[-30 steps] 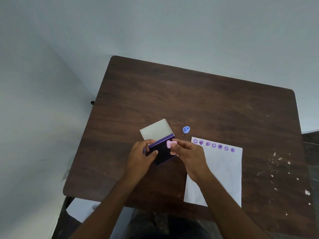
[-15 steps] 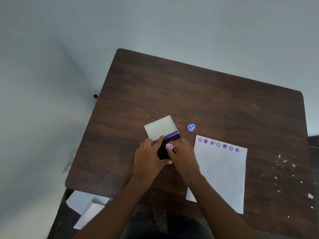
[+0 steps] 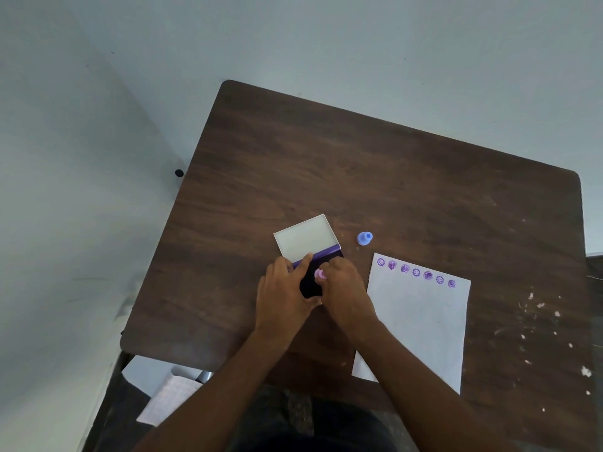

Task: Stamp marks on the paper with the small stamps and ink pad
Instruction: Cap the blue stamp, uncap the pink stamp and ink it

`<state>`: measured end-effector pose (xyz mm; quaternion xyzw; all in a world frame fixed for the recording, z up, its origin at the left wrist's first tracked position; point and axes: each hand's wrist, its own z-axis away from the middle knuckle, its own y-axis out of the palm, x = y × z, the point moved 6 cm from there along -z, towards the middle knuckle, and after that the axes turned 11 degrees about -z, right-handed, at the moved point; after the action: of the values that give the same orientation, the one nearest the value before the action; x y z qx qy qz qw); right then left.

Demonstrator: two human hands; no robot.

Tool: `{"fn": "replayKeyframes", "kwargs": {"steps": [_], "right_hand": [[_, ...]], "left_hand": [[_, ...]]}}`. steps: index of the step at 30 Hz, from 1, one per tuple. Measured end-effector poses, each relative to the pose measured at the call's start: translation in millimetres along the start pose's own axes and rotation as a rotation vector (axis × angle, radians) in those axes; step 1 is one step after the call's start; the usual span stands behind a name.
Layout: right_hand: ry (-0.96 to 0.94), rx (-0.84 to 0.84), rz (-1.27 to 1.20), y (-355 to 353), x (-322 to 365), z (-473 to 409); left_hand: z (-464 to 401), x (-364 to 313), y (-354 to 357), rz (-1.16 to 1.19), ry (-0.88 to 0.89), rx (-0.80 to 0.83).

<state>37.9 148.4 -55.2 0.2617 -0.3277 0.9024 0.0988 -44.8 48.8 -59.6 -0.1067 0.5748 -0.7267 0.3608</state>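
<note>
An ink pad (image 3: 310, 282) with a dark purple pad lies open on the brown table (image 3: 359, 177), its pale lid (image 3: 305, 238) flipped back. My left hand (image 3: 284, 295) grips the pad's left side, thumb along the hinge. My right hand (image 3: 346, 291) pinches a small pink stamp (image 3: 320, 274) and holds it down on the dark pad. A white paper (image 3: 421, 324) lies to the right with a row of several purple marks along its top edge. A small blue stamp (image 3: 364, 238) stands alone above the paper's top left corner.
White specks dot the table's right side (image 3: 538, 321). Papers and a notebook (image 3: 169, 393) lie on the floor below the table's near left corner. Pale walls stand close behind and to the left of the table.
My right hand has moved the pink stamp from above the pad's edge down onto the dark ink surface. My left hand has shifted further over the pad's side.
</note>
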Motion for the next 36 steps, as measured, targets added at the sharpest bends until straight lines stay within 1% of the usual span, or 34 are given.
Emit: {"fn": "replayKeyframes", "kwargs": {"steps": [4,9,12,15,17,19,22,31,36], "right_hand": [[-0.192,-0.051,0.028,5,3,16],[-0.255,-0.048,0.04,6,5,17],[-0.31,-0.081,0.11,6,5,18],[-0.301,-0.084,0.12,5,3,16],[-0.25,-0.075,0.042,3,3,17],[-0.268,-0.059,0.048,3,5,18],[-0.254,-0.027,-0.016,4,4,19],[-0.255,-0.035,-0.041,8,-6,8],[-0.195,-0.015,-0.161,8,-7,11]], "left_hand": [[-1,-1,-1,0.021,-0.005,-0.013],[-3,1,-1,0.058,-0.004,-0.04],[-3,0,-1,0.085,-0.004,-0.066],[-4,0,-1,0.086,-0.003,-0.058],[-4,1,-3,0.074,-0.002,-0.07],[-5,1,-3,0.058,0.003,-0.077],[-5,0,-2,0.053,0.012,-0.075],[-6,-4,-2,0.053,0.003,-0.058],[-3,-11,-7,0.017,0.004,-0.073]]}}
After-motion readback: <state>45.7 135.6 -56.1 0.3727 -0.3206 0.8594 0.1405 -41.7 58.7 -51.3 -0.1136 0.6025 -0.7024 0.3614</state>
